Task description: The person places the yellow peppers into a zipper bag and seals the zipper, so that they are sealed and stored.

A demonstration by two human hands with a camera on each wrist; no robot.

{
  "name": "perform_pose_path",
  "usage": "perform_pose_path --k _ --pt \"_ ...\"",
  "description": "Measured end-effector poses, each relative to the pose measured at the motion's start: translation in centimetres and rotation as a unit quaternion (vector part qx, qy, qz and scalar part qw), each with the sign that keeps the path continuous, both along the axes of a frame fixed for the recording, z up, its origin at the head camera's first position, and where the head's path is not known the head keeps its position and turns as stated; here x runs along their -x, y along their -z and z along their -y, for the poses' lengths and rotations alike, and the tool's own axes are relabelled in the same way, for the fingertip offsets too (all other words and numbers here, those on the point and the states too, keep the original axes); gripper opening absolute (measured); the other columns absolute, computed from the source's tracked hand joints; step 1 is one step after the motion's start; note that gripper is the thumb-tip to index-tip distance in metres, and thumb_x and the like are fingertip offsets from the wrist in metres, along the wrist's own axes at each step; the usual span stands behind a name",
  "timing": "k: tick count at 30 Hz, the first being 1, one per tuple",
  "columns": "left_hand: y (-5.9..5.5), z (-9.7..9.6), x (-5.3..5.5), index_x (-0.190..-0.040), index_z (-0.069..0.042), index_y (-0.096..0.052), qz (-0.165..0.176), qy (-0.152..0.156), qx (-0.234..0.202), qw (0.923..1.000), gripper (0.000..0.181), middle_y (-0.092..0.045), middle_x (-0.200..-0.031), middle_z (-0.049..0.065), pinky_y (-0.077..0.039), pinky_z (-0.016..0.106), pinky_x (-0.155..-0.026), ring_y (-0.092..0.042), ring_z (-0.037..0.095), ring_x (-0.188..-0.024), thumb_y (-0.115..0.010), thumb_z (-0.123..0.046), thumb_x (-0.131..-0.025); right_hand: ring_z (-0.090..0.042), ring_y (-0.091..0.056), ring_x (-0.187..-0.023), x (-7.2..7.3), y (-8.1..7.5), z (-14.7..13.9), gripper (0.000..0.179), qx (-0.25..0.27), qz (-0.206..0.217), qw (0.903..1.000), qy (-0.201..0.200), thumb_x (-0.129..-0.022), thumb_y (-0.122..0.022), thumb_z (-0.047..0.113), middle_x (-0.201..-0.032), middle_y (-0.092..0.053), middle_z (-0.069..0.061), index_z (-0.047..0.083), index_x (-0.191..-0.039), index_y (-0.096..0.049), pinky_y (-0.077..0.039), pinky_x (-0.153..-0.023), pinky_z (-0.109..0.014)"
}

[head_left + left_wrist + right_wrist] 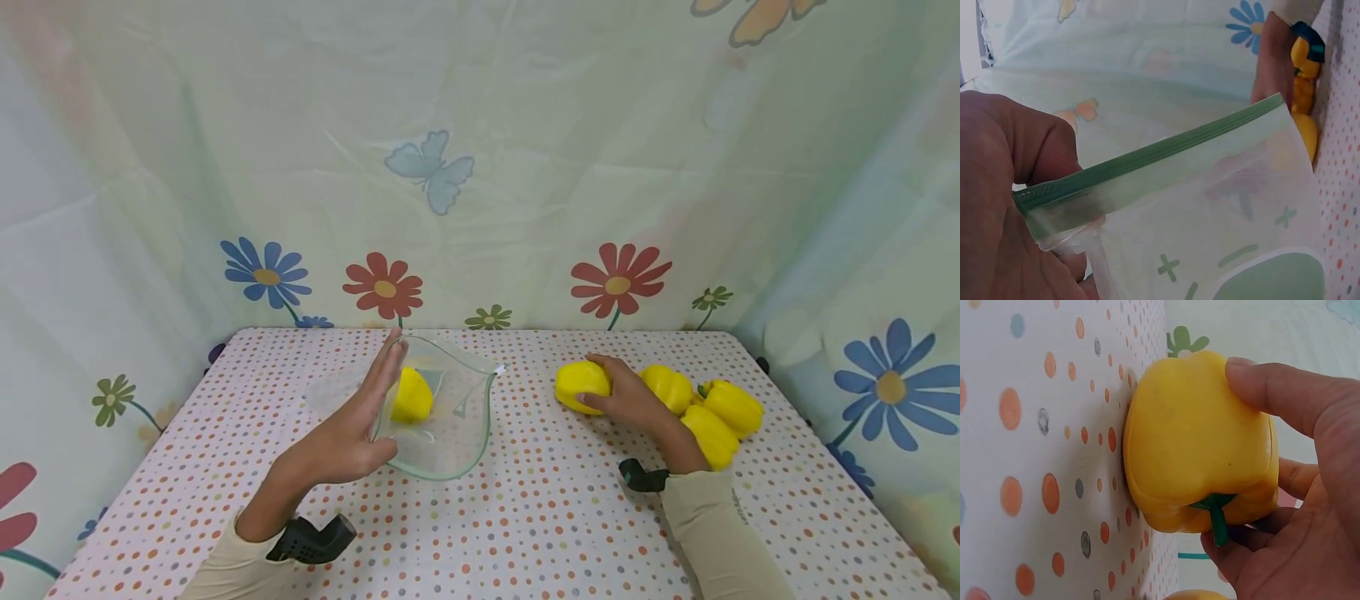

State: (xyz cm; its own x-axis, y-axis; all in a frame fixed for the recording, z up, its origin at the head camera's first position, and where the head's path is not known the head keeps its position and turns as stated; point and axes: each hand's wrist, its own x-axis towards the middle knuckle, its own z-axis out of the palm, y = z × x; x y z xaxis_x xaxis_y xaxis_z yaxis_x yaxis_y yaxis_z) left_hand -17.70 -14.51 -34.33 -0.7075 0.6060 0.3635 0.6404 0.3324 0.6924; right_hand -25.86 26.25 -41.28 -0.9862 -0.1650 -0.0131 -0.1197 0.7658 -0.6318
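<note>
My left hand [348, 433] holds a clear zip bag [453, 429] by one side of its mouth, fingers pointing up. The left wrist view shows the bag's green zip strip [1160, 149] running out from that hand [997, 200]. The bag's mouth gapes, and a yellow bell pepper [412, 397] lies inside. On the right, my right hand [626, 396] grips another yellow bell pepper [581, 385] at the table. Close up, its thumb and fingers wrap this pepper [1204, 437], whose green stem [1217, 522] points towards the palm side.
Several more yellow bell peppers [667, 388] sit together at the right, beside the right forearm. A dotted cloth covers the table [525, 533]. Behind it and along both sides hangs a curtain [525, 167] printed with flowers and butterflies.
</note>
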Motion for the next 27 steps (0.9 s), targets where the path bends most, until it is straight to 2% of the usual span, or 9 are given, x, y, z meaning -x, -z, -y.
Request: perform_pose_path --k 6,11,15,21,25,27 --pt "0.1 -0.1 -0.1 -0.155 -0.016 0.013 0.008 0.002 0.001 1.0000 0.113 0.021 -0.160 -0.007 -0.020 0.049 -0.112 -0.004 0.019 -0.147 -0.054 0.016 -0.070 -0.044 -0.033 -0.132 0.2 0.1 0.1 0.080 0.010 0.008 0.9999 0.011 -0.091 -0.067 0.036 -0.152 -0.028 -0.025 0.004 -0.152 -0.027 -0.027 -0.105 -0.063" --pt "0.1 -0.1 -0.1 -0.156 -0.014 0.011 0.007 0.005 0.007 0.9999 0.112 0.021 -0.160 -0.006 -0.018 0.054 -0.112 -0.002 0.020 -0.147 -0.054 0.013 -0.069 -0.043 -0.032 -0.133 0.1 0.3 0.3 0.082 0.023 0.015 0.9995 0.015 -0.090 -0.067 0.038 -0.153 -0.027 -0.024 0.005 -0.153 -0.026 -0.027 -0.106 -0.061" --pt "0.2 -0.1 0.0 -0.156 -0.015 0.011 0.001 0.011 0.011 0.9999 0.111 0.021 -0.160 -0.006 -0.017 0.057 -0.112 0.003 0.019 -0.147 -0.054 0.012 -0.069 -0.043 -0.037 -0.129 0.0 0.1 0.7 0.082 0.034 0.007 0.9993 0.010 -0.090 -0.066 0.041 -0.151 -0.031 -0.024 0.003 -0.152 -0.027 -0.032 -0.105 -0.060" --pt "0.2 -0.2 0.1 -0.155 -0.020 0.013 -0.001 0.022 0.001 0.9998 0.113 0.021 -0.160 -0.005 -0.016 0.058 -0.112 0.003 0.018 -0.147 -0.053 0.013 -0.070 -0.041 -0.044 -0.124 -0.1 -0.5 1.6 0.081 0.054 -0.020 0.9982 -0.014 -0.090 -0.065 0.044 -0.147 -0.037 -0.023 0.003 -0.151 -0.030 -0.039 -0.101 -0.056" --pt "0.3 -0.2 0.1 -0.155 -0.019 0.012 0.000 0.026 0.001 0.9997 0.112 0.021 -0.160 -0.005 -0.016 0.057 -0.112 0.004 0.018 -0.147 -0.053 0.013 -0.070 -0.041 -0.045 -0.124 -0.6 -1.2 2.4 0.081 0.079 -0.018 0.9963 -0.029 -0.090 -0.065 0.044 -0.146 -0.039 -0.023 0.002 -0.150 -0.031 -0.042 -0.099 -0.053" --pt "0.3 -0.2 0.0 -0.156 -0.019 0.012 0.001 0.026 0.001 0.9997 0.112 0.021 -0.160 -0.005 -0.016 0.058 -0.112 0.004 0.018 -0.147 -0.053 0.012 -0.070 -0.040 -0.048 -0.121 -0.9 -1.5 2.8 0.081 0.086 -0.012 0.9956 -0.035 -0.090 -0.066 0.045 -0.144 -0.040 -0.023 0.003 -0.150 -0.031 -0.048 -0.093 -0.049"
